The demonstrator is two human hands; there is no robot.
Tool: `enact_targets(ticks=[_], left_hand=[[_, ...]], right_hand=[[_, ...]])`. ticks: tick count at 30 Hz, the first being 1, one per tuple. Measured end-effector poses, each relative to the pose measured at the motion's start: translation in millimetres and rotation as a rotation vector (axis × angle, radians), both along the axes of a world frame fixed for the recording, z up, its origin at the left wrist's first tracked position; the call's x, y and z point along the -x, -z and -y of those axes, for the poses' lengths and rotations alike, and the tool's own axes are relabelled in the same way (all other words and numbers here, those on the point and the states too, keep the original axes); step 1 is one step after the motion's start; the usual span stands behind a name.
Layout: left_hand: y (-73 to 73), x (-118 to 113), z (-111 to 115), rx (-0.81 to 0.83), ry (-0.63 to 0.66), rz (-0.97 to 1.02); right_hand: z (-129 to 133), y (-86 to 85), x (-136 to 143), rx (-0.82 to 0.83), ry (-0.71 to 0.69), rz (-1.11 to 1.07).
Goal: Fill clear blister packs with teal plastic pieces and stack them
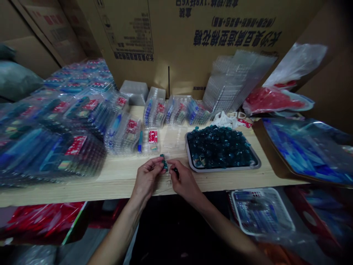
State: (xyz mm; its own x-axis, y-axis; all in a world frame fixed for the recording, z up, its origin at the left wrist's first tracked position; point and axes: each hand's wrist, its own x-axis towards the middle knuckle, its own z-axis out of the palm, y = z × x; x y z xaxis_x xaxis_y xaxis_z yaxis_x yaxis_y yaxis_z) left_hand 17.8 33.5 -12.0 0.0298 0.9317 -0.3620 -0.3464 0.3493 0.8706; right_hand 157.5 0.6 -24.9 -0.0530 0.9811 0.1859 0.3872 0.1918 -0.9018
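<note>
Left of tray [220, 170], green packet [164, 162] pinched by left hand [148, 173]; probably light, slippery, best held by edges; right hand [184, 180] curled, grip unclear.

The bench [118, 188] is pale wood with lines in it. Big piles of clear packs [79, 147] fill its left side. A blue stick [140, 141] lies next to a flat pack with a red card [152, 136]. Right of them is a pale tray [228, 169] full of dark green bits [220, 145]. A tall, leaning stack of clear trays [224, 82] stands behind it.
</note>
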Motion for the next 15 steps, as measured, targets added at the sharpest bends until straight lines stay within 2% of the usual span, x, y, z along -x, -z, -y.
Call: enact_targets(ticks=[5, 11, 15], left_hand=[[-0.9, -5, 3, -0.018, -0.086, 0.02], [2.0, -5, 9, -0.052, -0.051, -0.065], [4.6, -6, 11, -0.087, -0.015, -0.111]], right_hand=[[4, -5.4, 7, -0.122, -0.025, 0.045], [-6, -3.8, 1, -0.115, -0.01, 0.022], [-11, -5.5, -2, -0.105, -0.049, 0.07]])
